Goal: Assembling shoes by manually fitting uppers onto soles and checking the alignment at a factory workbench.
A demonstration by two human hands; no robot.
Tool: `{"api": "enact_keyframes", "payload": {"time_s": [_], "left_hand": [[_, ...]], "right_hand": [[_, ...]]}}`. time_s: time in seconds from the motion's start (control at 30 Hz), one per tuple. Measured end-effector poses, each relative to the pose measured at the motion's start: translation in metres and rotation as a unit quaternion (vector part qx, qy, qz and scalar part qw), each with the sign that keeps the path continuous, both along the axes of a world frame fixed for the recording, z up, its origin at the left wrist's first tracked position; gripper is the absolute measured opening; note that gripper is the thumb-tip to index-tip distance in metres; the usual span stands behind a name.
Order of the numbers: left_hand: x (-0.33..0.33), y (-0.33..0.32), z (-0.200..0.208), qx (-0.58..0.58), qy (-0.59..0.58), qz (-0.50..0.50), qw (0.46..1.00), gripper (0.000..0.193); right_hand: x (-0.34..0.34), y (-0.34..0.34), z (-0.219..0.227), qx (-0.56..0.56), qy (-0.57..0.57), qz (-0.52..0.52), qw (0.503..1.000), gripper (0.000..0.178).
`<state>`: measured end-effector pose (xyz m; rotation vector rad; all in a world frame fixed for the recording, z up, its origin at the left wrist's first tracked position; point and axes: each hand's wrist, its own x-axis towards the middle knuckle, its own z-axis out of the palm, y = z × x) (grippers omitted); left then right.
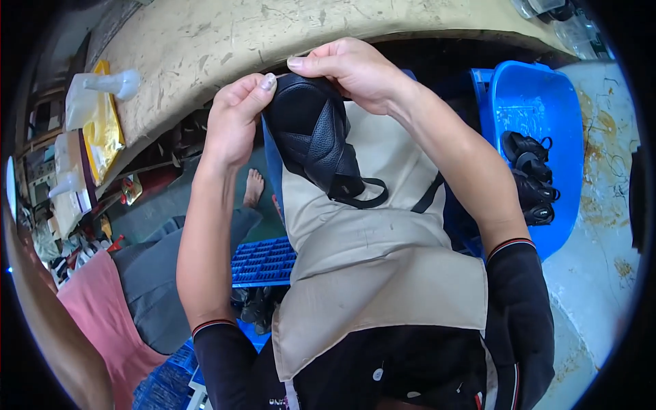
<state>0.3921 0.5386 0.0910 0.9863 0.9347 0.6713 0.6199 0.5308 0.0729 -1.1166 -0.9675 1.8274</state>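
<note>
A black leather shoe upper (321, 143) with crossed straps hangs above my lap. A thin black loop trails from its lower end onto the beige apron (383, 273). My left hand (236, 113) is closed on the upper's left edge near the top, thumb laid over the rim. From the other side my right hand (355, 72) pinches the top edge between thumb and curled fingers. The two thumbs are close together but apart. My right fingers partly hide the upper's top right side.
A long worn workbench (205, 48) curves across in front of me. To the right, a blue plastic tub (540, 89) holds several black shoe pieces (533, 178). On the left are a white bottle (113, 85) and a seated person in a pink top (102, 307). A blue crate (263, 263) stands beside my lap.
</note>
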Motion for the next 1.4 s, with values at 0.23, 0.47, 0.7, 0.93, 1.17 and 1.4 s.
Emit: {"api": "enact_keyframes", "payload": {"time_s": [0.23, 0.47, 0.7, 0.93, 1.17, 1.4], "left_hand": [[-0.005, -0.003, -0.003, -0.055, -0.085, 0.026, 0.995, 0.022], [0.022, -0.028, -0.003, -0.122, -0.079, 0.182, 0.972, 0.022], [0.014, -0.039, 0.001, 0.043, 0.039, 0.112, 0.992, 0.022], [0.013, -0.05, -0.019, -0.02, -0.006, 0.188, 0.982, 0.038], [0.008, -0.069, -0.034, -0.066, -0.015, 0.254, 0.965, 0.07], [-0.014, -0.091, -0.048, -0.056, -0.061, 0.279, 0.957, 0.076]], "right_hand": [[-0.015, 0.001, 0.006, 0.133, -0.113, -0.061, 0.983, 0.035], [-0.024, 0.006, -0.005, 0.201, -0.18, -0.051, 0.962, 0.042], [-0.019, 0.015, 0.021, 0.129, -0.14, 0.016, 0.982, 0.052], [-0.033, 0.013, -0.004, 0.163, -0.127, -0.031, 0.978, 0.06], [-0.039, 0.002, -0.012, 0.12, -0.093, 0.06, 0.987, 0.061], [-0.058, -0.03, -0.028, 0.163, -0.157, 0.008, 0.974, 0.059]]}}
